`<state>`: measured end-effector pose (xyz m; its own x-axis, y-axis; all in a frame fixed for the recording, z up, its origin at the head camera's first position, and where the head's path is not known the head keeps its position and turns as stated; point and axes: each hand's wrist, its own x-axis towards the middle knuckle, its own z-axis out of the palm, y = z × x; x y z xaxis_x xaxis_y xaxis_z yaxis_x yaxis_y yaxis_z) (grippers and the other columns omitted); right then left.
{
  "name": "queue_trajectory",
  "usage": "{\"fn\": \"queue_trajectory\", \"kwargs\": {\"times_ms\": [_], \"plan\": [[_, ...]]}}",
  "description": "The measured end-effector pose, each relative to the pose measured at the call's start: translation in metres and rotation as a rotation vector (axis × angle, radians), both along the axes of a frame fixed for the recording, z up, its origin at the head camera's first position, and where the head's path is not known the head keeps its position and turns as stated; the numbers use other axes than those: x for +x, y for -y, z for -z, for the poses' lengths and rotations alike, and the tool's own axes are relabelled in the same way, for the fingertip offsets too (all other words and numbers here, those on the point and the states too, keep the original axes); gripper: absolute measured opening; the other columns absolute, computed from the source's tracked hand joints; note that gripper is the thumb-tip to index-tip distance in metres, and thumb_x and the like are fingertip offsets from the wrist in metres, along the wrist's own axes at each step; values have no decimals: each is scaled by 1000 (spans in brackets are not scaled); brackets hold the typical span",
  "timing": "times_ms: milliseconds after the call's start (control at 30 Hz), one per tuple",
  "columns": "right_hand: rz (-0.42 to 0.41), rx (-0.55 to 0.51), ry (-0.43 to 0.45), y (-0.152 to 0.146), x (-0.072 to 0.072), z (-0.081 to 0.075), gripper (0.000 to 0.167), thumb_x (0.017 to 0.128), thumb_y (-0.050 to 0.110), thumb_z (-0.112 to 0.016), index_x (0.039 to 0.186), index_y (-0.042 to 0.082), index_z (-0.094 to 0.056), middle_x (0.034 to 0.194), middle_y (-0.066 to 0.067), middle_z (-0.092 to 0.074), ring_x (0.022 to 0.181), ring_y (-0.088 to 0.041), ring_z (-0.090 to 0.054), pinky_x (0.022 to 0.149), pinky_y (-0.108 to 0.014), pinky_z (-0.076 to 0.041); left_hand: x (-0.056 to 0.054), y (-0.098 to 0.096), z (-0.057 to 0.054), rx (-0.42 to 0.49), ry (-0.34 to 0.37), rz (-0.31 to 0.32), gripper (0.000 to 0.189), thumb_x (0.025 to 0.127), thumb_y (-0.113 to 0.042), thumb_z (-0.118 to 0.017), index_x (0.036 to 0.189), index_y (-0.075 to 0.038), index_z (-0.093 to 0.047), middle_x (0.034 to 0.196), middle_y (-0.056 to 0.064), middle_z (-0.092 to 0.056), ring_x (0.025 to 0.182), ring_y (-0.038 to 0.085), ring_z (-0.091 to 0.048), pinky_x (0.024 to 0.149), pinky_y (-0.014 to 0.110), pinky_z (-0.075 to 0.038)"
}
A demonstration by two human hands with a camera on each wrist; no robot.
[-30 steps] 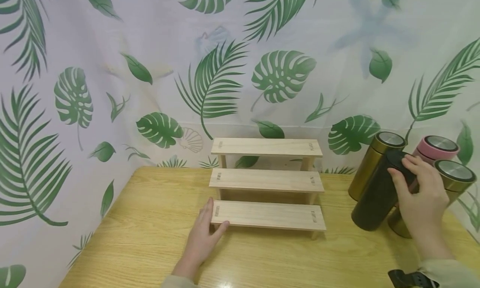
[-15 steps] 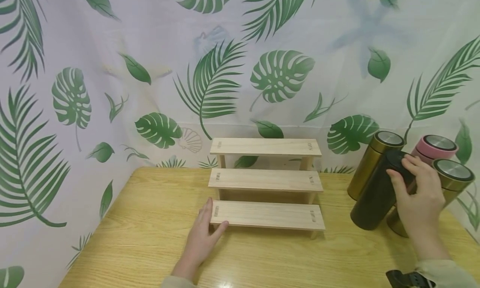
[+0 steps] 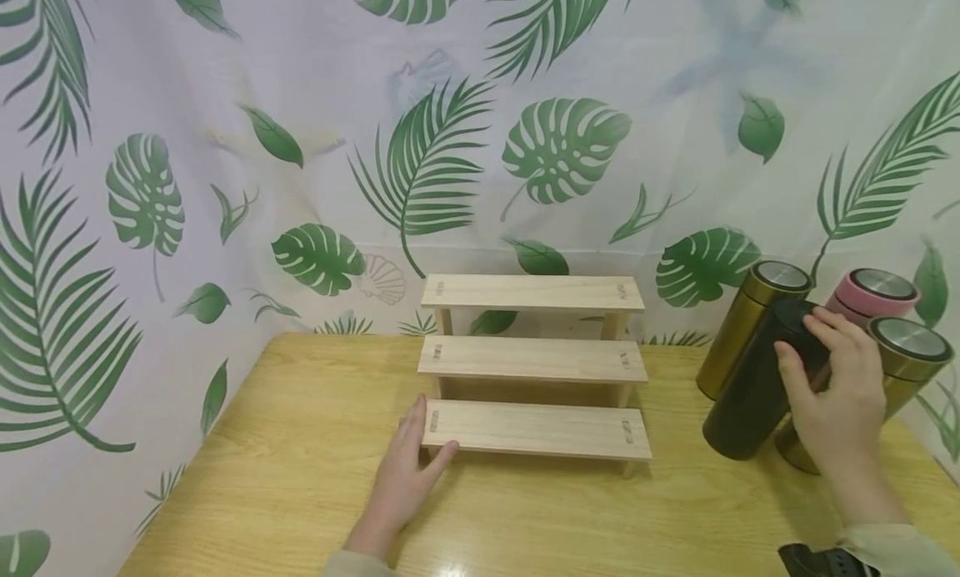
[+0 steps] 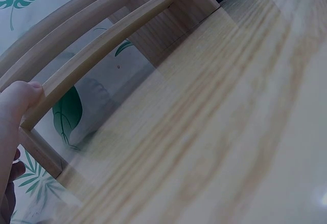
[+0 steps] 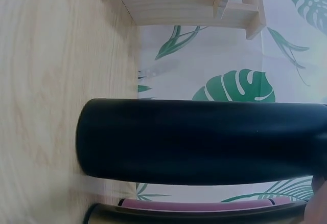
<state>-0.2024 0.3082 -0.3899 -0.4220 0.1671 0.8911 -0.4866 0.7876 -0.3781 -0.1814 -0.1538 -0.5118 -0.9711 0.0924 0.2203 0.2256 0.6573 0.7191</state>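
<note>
A three-tier wooden display stand [image 3: 536, 428] stands on the table. My left hand [image 3: 401, 484] grips the left end of its lowest tier, thumb at the front edge and fingers along the side. The left wrist view shows the thumb [image 4: 31, 91] against the board's edge. At the right, my right hand [image 3: 843, 398] holds a black thermos flask [image 3: 753, 385] near its top, thumb on one side and fingers over the other. In the right wrist view the black flask's base lies close to the tabletop; whether it touches cannot be told.
Around the black flask stand a gold flask [image 3: 738, 335] at the back left, a pink flask [image 3: 847, 302] behind and another gold flask [image 3: 911, 364] at the right, partly hidden by the hand. A leaf-print cloth [image 3: 570, 235] hangs behind the wooden table [image 3: 300, 444].
</note>
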Motion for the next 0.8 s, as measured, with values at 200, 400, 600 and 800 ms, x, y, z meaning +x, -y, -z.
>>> {"fn": "queue_trajectory", "kwargs": {"times_ms": [200, 400, 600, 800], "plan": [[18, 66, -84, 11, 4, -10, 63, 89, 50, -56, 123, -3, -55, 136, -21, -45, 129, -37, -36, 112, -40, -27, -1, 0, 0, -5, 6, -1, 90, 90, -63, -46, 154, -10, -12, 157, 8, -18, 142, 34, -19, 112, 53, -18], [-52, 278, -300, 45, 11, -19, 45, 95, 38, -52, 113, -3, -59, 124, -23, -54, 116, -44, -48, 108, -49, -34, 0, 1, 0, -8, 4, -3, 90, 90, -63, -47, 154, -10, -13, 157, 8, -18, 141, 34, -20, 112, 54, -18], [-221, 556, -38, 61, 9, 1, 53, 101, 40, -42, 116, -8, -61, 118, -23, -59, 111, -42, -53, 111, -32, -30, 1, 1, 2, -8, -3, -12, 89, 90, -63, -47, 154, -10, -14, 157, 9, -19, 141, 35, -21, 112, 54, -19], [-169, 599, 426, 73, 6, 23, 71, 90, 53, -59, 136, 1, -47, 138, -15, -46, 128, -37, -39, 109, -47, -32, 3, 0, 3, -15, 16, -14, 89, 90, -65, -45, 154, -12, -13, 157, 7, -19, 142, 33, -19, 112, 53, -18]]}}
